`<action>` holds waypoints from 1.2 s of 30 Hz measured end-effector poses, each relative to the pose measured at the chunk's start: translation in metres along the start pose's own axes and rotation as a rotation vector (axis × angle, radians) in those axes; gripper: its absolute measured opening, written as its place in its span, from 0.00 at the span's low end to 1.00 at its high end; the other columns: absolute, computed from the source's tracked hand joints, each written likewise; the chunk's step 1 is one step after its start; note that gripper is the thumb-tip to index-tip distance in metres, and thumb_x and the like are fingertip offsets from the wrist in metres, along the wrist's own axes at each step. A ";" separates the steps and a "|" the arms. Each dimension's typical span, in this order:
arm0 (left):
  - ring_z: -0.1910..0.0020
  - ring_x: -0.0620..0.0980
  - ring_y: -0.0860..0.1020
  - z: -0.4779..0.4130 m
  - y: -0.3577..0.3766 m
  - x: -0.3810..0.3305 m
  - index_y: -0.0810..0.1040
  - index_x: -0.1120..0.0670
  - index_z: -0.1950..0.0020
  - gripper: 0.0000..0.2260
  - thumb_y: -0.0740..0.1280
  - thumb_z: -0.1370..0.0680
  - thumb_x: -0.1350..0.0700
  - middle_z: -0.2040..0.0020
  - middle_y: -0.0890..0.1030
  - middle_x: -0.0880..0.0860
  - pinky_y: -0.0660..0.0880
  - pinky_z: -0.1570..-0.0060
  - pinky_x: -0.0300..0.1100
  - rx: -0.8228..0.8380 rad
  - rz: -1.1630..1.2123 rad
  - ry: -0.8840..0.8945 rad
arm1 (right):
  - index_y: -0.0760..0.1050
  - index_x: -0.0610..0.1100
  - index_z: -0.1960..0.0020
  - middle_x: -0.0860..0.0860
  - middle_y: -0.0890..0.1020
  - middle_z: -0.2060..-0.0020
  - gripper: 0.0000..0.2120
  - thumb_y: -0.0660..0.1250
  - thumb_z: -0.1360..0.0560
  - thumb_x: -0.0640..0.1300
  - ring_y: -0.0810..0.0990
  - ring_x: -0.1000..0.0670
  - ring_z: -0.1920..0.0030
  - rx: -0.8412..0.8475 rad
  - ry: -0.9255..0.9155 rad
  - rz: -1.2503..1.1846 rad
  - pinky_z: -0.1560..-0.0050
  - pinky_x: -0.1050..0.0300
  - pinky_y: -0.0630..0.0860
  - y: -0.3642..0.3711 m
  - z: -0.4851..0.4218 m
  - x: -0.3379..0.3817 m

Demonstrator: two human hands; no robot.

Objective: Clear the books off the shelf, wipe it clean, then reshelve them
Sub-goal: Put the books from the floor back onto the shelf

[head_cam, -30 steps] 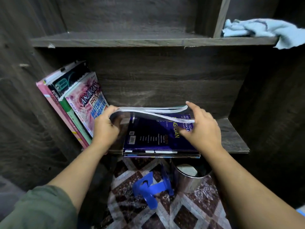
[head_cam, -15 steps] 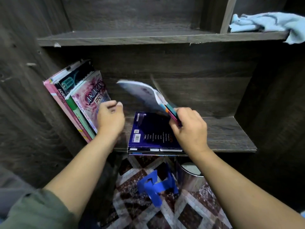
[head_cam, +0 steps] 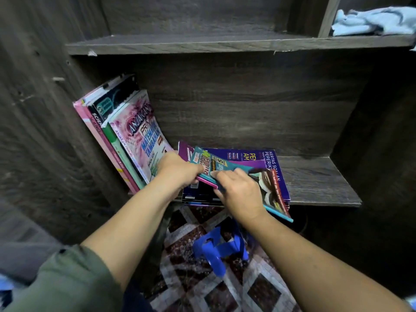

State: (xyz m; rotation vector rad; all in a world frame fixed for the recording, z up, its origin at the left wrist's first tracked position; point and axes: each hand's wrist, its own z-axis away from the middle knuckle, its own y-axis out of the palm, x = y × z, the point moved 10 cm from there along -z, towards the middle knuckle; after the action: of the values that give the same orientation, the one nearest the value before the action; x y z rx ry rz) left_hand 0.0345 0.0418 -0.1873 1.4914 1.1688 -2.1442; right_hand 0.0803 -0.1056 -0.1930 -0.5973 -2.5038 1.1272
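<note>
The teal book (head_cam: 226,165) is gripped at its near corner by the left hand (head_cam: 177,170) and the right hand (head_cam: 238,191), tilted over the purple stack (head_cam: 267,158) laid flat on the lower shelf (head_cam: 315,181), other books (head_cam: 135,131) leaned up at left.

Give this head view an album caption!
Left hand and right hand hold a teal book over the purple stack on the shelf.

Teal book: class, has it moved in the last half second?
Yes. The teal book has dropped from above the purple stack to lie across it, overhanging the front of the shelf.
</note>
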 end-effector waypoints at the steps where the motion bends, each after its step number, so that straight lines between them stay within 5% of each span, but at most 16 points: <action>1: 0.58 0.54 0.83 0.000 -0.004 -0.005 0.79 0.55 0.51 0.16 0.78 0.36 0.61 0.60 0.81 0.49 0.81 0.52 0.52 -0.024 -0.023 0.037 | 0.78 0.45 0.47 0.49 0.82 0.58 0.23 0.79 0.41 0.46 0.79 0.44 0.59 0.039 0.025 -0.012 0.63 0.47 0.80 0.003 0.001 -0.003; 4: 0.50 0.50 0.81 0.001 -0.029 -0.027 0.70 0.48 0.28 0.33 0.75 0.32 0.62 0.51 0.80 0.46 0.79 0.46 0.48 -0.108 -0.103 0.152 | 0.75 0.48 0.38 0.50 0.82 0.47 0.32 0.76 0.39 0.58 0.81 0.44 0.49 0.170 0.083 0.019 0.51 0.48 0.78 0.014 0.005 -0.016; 7: 0.49 0.49 0.80 0.007 -0.070 -0.055 0.66 0.47 0.25 0.34 0.73 0.28 0.61 0.46 0.79 0.47 0.77 0.45 0.44 -0.223 -0.139 0.288 | 0.65 0.53 0.29 0.51 0.78 0.38 0.42 0.65 0.37 0.72 0.77 0.44 0.42 0.338 0.122 0.120 0.44 0.47 0.72 0.026 0.012 -0.033; 15: 0.46 0.63 0.77 0.012 -0.134 -0.107 0.66 0.49 0.25 0.31 0.65 0.28 0.61 0.47 0.81 0.62 0.74 0.42 0.51 -0.516 -0.567 0.568 | 0.52 0.56 0.23 0.47 0.60 0.25 0.39 0.68 0.27 0.61 0.62 0.42 0.28 0.814 0.260 0.152 0.33 0.44 0.65 0.069 0.055 -0.071; 28: 0.44 0.67 0.75 -0.008 -0.092 -0.100 0.51 0.63 0.22 0.40 0.70 0.28 0.62 0.42 0.75 0.66 0.73 0.48 0.56 -0.469 -0.870 0.403 | 0.51 0.56 0.22 0.46 0.57 0.24 0.39 0.67 0.27 0.59 0.60 0.42 0.28 0.821 0.277 0.163 0.33 0.43 0.65 0.072 0.055 -0.071; 36: 0.46 0.68 0.75 0.042 -0.094 -0.089 0.56 0.58 0.22 0.34 0.66 0.26 0.62 0.42 0.76 0.67 0.72 0.46 0.57 -0.526 -0.773 0.613 | 0.50 0.57 0.22 0.47 0.56 0.23 0.39 0.66 0.26 0.60 0.59 0.42 0.27 0.817 0.274 0.162 0.32 0.44 0.64 0.072 0.057 -0.073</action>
State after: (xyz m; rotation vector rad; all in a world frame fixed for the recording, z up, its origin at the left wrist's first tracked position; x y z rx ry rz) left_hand -0.0135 0.0518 -0.0607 1.6277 2.6242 -1.4865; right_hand 0.1342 -0.1348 -0.2935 -0.6476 -1.5811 1.8183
